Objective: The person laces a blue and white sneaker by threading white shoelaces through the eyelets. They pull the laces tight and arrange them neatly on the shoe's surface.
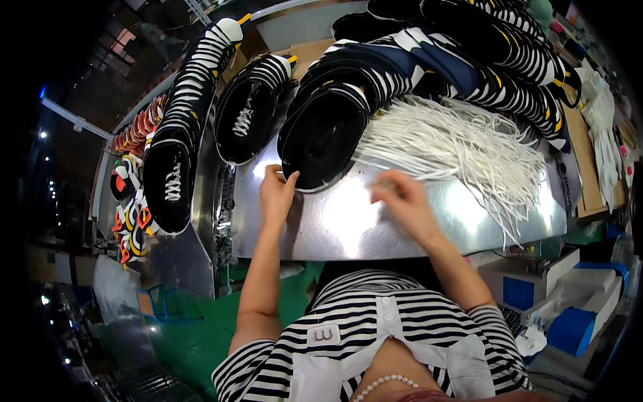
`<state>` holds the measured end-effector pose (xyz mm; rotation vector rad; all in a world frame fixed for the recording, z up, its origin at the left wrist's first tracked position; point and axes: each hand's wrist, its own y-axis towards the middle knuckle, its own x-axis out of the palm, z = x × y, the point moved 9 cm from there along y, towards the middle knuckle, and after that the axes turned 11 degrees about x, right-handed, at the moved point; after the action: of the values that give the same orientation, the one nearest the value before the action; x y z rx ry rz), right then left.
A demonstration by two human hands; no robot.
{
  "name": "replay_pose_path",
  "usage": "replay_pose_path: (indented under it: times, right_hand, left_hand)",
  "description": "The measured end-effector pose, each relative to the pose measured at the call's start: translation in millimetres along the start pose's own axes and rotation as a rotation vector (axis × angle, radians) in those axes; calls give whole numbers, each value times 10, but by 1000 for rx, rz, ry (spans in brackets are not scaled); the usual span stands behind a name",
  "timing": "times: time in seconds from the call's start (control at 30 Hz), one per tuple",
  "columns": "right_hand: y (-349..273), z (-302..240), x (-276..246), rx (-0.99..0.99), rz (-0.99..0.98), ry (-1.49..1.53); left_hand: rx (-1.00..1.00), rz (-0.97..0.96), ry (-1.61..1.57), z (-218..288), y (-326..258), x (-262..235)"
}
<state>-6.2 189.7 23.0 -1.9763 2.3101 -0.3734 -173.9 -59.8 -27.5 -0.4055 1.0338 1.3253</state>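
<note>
In front of me a black-lined shoe upper (320, 144) lies at the near end of a long row of nested uppers. My left hand (273, 194) is at the left of its rounded near end, thumb and fingers closed on the rim. My right hand (404, 201) is raised over the metal table, right of that upper and close to a bundle of white shoelaces (462, 151). Its fingers are bent and smeared by motion, so whether anything is in them cannot be made out.
Laced uppers (244, 124) and a longer laced stack (177, 167) stand to the left. More stacked uppers (495, 50) fill the back. The shiny metal table (335, 231) ends just before my body. A grey-and-blue machine (556, 308) sits at the lower right.
</note>
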Motion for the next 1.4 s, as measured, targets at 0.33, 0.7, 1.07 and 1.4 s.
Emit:
replay_pose_path:
  times: [0.33,0.7,1.07,1.4]
  right_hand:
    - [-1350,-1107,-620,-573,-247,620]
    - [-645,465,-444,178,93,358]
    - [81,797,-180,143,155,316]
    - [-204,487,-340,197,134,102]
  left_hand:
    - [778,213,-82,2189,-909,-998]
    - [705,55,-71,1928,-823,-424]
    - [-586,-1094,-1009,1387,-813,1040]
    - [-430,-760,-1313,1665,-985,882]
